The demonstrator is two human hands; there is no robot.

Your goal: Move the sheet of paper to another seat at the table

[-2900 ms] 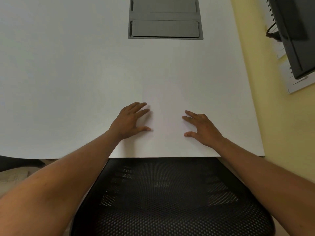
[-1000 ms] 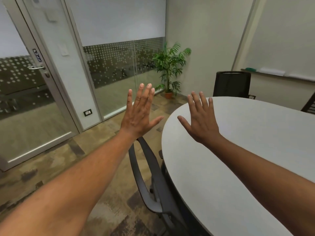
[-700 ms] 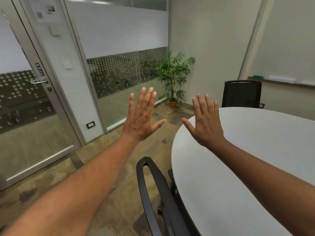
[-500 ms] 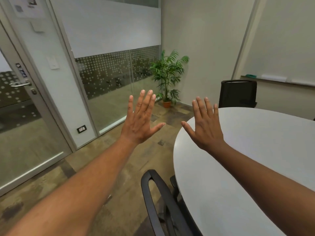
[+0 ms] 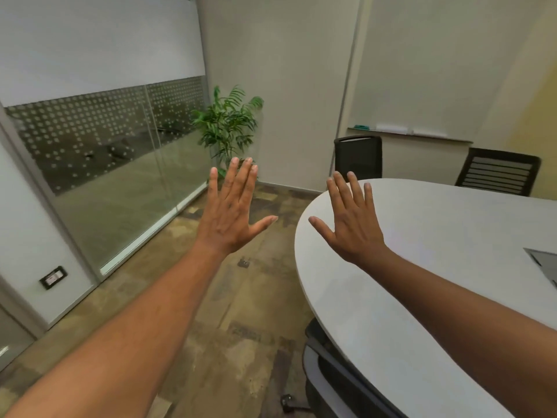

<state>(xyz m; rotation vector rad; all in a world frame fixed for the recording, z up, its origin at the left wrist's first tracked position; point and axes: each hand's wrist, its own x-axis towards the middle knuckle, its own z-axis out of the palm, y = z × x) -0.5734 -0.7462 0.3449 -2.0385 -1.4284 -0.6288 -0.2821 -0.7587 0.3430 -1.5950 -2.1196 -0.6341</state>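
Observation:
Both my arms are stretched out in front of me with the backs of the hands toward the camera. My left hand point(image 5: 233, 209) is raised over the floor, fingers straight and spread, holding nothing. My right hand point(image 5: 352, 220) is raised above the rounded end of the white table point(image 5: 437, 236), fingers also straight and spread, empty. No sheet of paper is visible on the table top in this view.
Two black chairs stand at the far side of the table, one point(image 5: 358, 156) at the end and one point(image 5: 498, 170) at the right. Another chair point(image 5: 328, 372) is tucked under the near edge. A potted plant point(image 5: 227, 125) stands by the glass wall point(image 5: 114, 152). A grey cable hatch point(image 5: 544, 262) sits in the table.
Earlier both hands lay flat on the table over the sheet at one seat. Now they are raised in the air and empty, and the view has swung right along the table.

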